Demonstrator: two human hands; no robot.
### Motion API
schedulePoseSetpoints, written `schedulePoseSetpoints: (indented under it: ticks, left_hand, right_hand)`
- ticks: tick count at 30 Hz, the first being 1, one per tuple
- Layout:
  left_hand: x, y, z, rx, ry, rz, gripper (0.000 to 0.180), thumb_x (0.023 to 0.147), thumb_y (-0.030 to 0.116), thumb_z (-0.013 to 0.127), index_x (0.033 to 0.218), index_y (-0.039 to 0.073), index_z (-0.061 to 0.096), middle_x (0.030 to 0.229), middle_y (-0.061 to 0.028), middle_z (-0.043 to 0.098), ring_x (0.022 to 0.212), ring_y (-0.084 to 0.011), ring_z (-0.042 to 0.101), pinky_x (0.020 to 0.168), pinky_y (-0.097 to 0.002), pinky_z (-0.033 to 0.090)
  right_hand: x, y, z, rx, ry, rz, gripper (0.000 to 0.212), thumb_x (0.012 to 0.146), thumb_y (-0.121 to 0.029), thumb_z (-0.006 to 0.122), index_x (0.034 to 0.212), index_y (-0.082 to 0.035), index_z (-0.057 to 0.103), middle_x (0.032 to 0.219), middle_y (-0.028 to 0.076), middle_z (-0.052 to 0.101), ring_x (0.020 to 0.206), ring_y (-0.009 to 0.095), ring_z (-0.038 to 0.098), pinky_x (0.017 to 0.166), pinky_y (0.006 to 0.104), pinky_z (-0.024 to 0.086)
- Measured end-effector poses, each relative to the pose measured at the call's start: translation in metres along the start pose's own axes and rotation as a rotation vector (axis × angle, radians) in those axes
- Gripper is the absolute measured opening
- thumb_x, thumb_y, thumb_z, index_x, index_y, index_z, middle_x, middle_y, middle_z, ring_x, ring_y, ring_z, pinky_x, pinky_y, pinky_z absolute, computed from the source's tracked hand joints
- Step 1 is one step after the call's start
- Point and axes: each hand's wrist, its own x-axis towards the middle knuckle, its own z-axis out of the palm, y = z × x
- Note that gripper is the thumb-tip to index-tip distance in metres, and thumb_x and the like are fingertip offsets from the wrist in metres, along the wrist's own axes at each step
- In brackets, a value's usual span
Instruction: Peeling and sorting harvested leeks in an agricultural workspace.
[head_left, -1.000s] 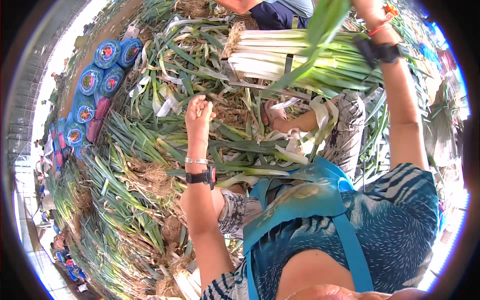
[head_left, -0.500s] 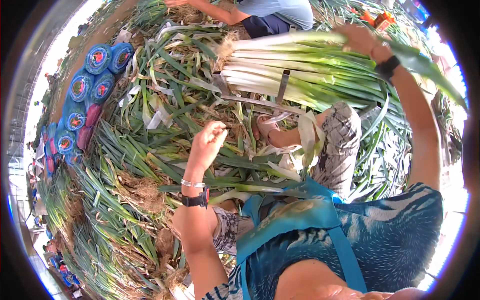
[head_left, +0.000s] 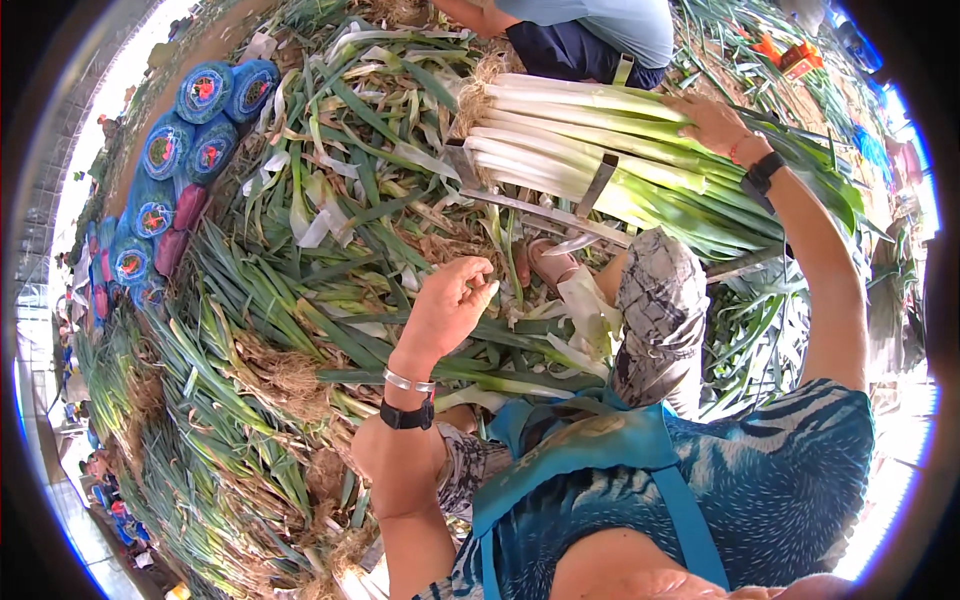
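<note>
A thick pile of leeks (head_left: 590, 150), white shafts and roots to the left and green leaves to the right, lies on a low metal rack (head_left: 545, 208) with upright bars. My right hand (head_left: 715, 127) rests on top of the leeks where white turns green, its fingers stretched out. My left hand (head_left: 452, 305) is raised over the loose leaves in front of me, apart from the rack. Its fingers are curled toward the thumb, and whatever may be between them is too small to make out.
Unsorted leeks (head_left: 240, 400) with dry roots cover the ground on my left. Stripped leaves (head_left: 350, 140) lie beyond them. Blue net rolls (head_left: 165, 150) stand stacked at the far left. Another person (head_left: 600, 40) crouches just past the rack. An orange box (head_left: 800, 60) lies at the far right.
My right hand has come down with a leek it held raised, which now lies on the pile. My left hand has shifted slightly right and nearer. The other person appears further right.
</note>
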Motion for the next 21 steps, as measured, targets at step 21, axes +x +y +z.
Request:
schedulePoseSetpoints:
  ticks: [21]
  left_hand:
    - [0.004,0.001,0.006,0.185,-0.086,-0.009,0.026,0.083,0.01,0.066,0.105,0.0,0.058,0.083,-0.0112,0.059,0.061,-0.0219,0.053,0.06,-0.0338,0.046]
  right_hand:
    - [0.02,-0.019,0.048,-0.07,0.093,0.055,0.038,0.091,-0.017,0.055,0.129,-0.016,0.051,0.145,0.005,0.034,0.132,0.03,0.033,0.109,0.0486,0.026]
